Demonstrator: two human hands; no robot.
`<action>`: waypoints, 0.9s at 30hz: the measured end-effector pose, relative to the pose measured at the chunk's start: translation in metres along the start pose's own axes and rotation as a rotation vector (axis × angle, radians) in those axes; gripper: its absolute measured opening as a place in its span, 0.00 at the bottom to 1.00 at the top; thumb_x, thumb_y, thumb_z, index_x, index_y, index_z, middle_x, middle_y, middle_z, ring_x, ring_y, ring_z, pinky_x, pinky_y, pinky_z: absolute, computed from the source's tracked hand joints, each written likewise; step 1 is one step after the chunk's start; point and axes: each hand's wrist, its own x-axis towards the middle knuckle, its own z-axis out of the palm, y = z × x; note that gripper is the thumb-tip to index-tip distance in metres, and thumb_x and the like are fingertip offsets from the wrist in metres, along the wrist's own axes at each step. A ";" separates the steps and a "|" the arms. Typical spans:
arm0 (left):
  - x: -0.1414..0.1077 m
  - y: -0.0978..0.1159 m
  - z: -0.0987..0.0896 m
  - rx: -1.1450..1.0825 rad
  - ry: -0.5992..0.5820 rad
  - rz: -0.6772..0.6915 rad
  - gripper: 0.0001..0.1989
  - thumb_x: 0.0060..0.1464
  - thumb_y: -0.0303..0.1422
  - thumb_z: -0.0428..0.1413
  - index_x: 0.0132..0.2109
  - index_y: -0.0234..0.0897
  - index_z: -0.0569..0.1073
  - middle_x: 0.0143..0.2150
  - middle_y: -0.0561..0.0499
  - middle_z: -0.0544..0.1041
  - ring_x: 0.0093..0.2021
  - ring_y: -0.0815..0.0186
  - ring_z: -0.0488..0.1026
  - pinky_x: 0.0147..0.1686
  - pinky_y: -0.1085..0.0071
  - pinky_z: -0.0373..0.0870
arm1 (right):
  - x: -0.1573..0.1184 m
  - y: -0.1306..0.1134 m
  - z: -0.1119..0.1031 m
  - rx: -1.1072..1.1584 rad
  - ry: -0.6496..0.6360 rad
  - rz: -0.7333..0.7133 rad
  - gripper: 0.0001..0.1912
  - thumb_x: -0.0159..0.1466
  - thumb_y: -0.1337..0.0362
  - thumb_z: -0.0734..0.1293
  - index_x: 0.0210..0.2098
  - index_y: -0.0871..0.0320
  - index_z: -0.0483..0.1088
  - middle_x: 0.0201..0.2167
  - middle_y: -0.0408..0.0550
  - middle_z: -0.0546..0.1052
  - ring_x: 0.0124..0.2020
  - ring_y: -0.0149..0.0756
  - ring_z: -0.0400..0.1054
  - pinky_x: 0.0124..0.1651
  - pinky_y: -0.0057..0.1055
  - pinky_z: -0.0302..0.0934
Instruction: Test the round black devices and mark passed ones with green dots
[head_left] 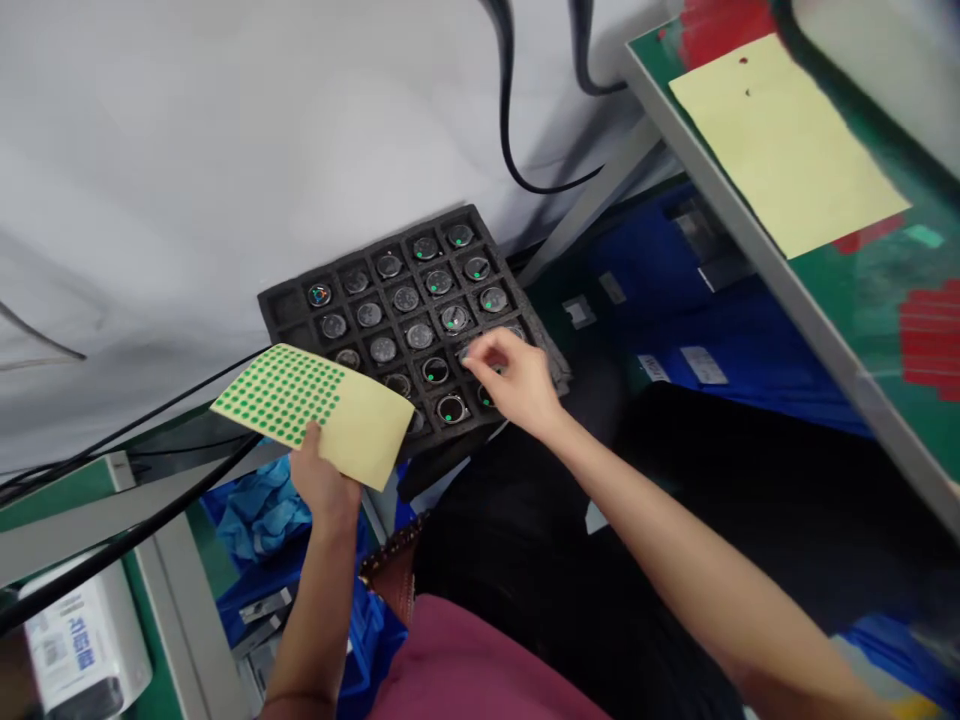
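My left hand (324,478) grips a pale yellow sheet of round green stickers (371,425), thumb on top; the dots cover its left part and the rest is bare. Beneath and beyond the sheet lies a black foam tray (296,335) divided into square compartments, most holding a round watch face (406,298). Several in the right-hand columns carry a small green dot, such as one watch (452,408) at the near side. Over the tray's right part, my right hand (517,380) is closed in a pinch; whatever lies between its fingertips is too small to make out.
A green bench (832,290) with another yellow sheet (787,140) and red pieces stands at right. Blue bins (675,290) sit below it. Black cables (506,110) hang at the back. A white box (90,640) rests at lower left, near a blue crumpled cloth (259,510).
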 end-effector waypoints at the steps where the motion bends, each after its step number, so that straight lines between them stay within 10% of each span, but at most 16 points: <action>1: 0.006 0.005 -0.001 -0.009 0.039 0.018 0.09 0.53 0.32 0.55 0.42 0.36 0.72 0.36 0.51 0.80 0.36 0.66 0.78 0.40 0.68 0.76 | 0.018 0.006 0.014 0.009 -0.050 0.024 0.07 0.60 0.71 0.64 0.27 0.55 0.62 0.27 0.43 0.74 0.31 0.32 0.70 0.38 0.28 0.65; 9: 0.001 0.012 -0.006 0.018 0.082 -0.067 0.04 0.52 0.28 0.54 0.37 0.34 0.71 0.32 0.48 0.79 0.32 0.63 0.78 0.40 0.64 0.75 | 0.084 0.033 0.082 -0.007 -0.204 0.100 0.10 0.52 0.79 0.63 0.24 0.58 0.63 0.21 0.42 0.71 0.26 0.31 0.65 0.34 0.27 0.57; 21: -0.012 0.011 0.001 0.065 -0.071 -0.139 0.04 0.52 0.31 0.56 0.37 0.39 0.72 0.33 0.51 0.80 0.33 0.63 0.78 0.39 0.66 0.74 | 0.082 0.031 0.098 -0.017 -0.044 0.172 0.13 0.50 0.81 0.63 0.30 0.59 0.63 0.25 0.46 0.73 0.30 0.36 0.69 0.37 0.30 0.60; 27: -0.019 0.011 -0.002 0.098 -0.166 -0.129 0.06 0.49 0.31 0.59 0.37 0.39 0.72 0.32 0.52 0.80 0.32 0.64 0.78 0.38 0.68 0.74 | 0.041 0.015 0.064 0.151 0.076 0.108 0.04 0.60 0.70 0.62 0.35 0.58 0.64 0.26 0.41 0.72 0.26 0.30 0.69 0.30 0.27 0.65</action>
